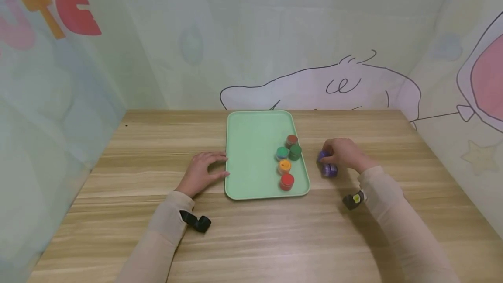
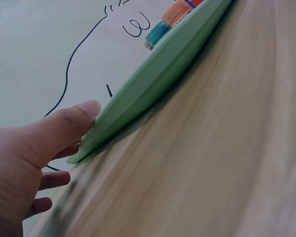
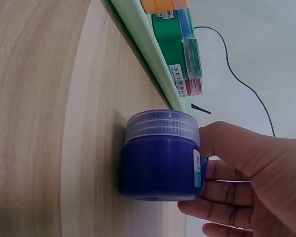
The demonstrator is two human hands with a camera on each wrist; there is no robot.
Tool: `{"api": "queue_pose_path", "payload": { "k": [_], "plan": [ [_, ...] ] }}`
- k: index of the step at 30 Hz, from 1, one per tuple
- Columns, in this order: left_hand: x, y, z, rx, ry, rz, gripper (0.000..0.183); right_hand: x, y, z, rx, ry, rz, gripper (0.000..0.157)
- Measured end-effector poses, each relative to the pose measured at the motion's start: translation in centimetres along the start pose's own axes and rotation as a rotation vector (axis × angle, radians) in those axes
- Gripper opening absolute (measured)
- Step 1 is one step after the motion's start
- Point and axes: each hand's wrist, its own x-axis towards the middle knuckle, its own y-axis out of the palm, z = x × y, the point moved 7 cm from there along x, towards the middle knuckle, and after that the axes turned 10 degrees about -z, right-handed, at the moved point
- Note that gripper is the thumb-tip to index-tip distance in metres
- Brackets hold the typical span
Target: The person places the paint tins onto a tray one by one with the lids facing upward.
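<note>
A light green tray (image 1: 255, 143) lies on the table, with several small paint jars along its right side. In the head view these are a brown jar (image 1: 291, 140), a teal jar (image 1: 281, 153), a dark green jar (image 1: 295, 152), an orange jar (image 1: 284, 167) and a red jar (image 1: 287, 181). At the tray's left rim rests my left hand (image 1: 199, 172), thumb and fingertips loosely spread against the edge. Right of the tray, my right hand (image 1: 346, 153) grips the farther of two purple paint jars (image 1: 323, 156). The nearer purple jar (image 3: 160, 163) stands beside it, mostly hiding the held one in the right wrist view.
The wood-grain table (image 1: 259, 239) meets a printed cloth backdrop (image 1: 188, 56) at its far edge. A black wrist camera (image 1: 201, 223) sits on the left sleeve, and another wrist camera (image 1: 352, 201) hangs at the right sleeve, low over the tabletop.
</note>
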Motion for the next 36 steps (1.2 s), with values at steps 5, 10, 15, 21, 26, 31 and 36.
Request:
{"api": "queue_pose_path", "payload": {
  "k": [5, 10, 15, 21, 26, 31, 36],
  "plan": [
    [0.0, 0.0, -0.1, -0.006, -0.002, 0.004, 0.044, 0.1, -0.1, -0.3, 0.001, 0.01, -0.038, 0.032],
    [0.0, 0.1, -0.1, -0.007, 0.0, 0.003, 0.044, -0.1, -0.3, -0.5, 0.012, 0.036, -0.067, 0.034],
    [-0.1, 0.1, -0.2, -0.013, 0.003, 0.006, 0.044, -0.3, -0.4, -0.5, 0.052, 0.073, -0.088, 0.033],
    [-0.1, 0.1, 0.0, -0.016, -0.002, 0.003, 0.044, -0.4, -0.6, -0.4, 0.099, 0.07, -0.162, 0.033],
    [0.0, 0.0, 0.0, -0.011, 0.005, -0.002, 0.044, -0.5, -0.9, 0.0, 0.135, 0.042, -0.227, 0.033],
    [0.0, -0.2, -0.1, -0.005, 0.009, -0.008, 0.044, -0.6, -0.8, 0.3, 0.189, 0.052, -0.23, 0.033],
    [0.0, -0.2, -0.1, -0.007, 0.006, -0.004, 0.044, -0.8, -0.6, 0.5, 0.221, 0.065, -0.235, 0.036]
  ]
}}
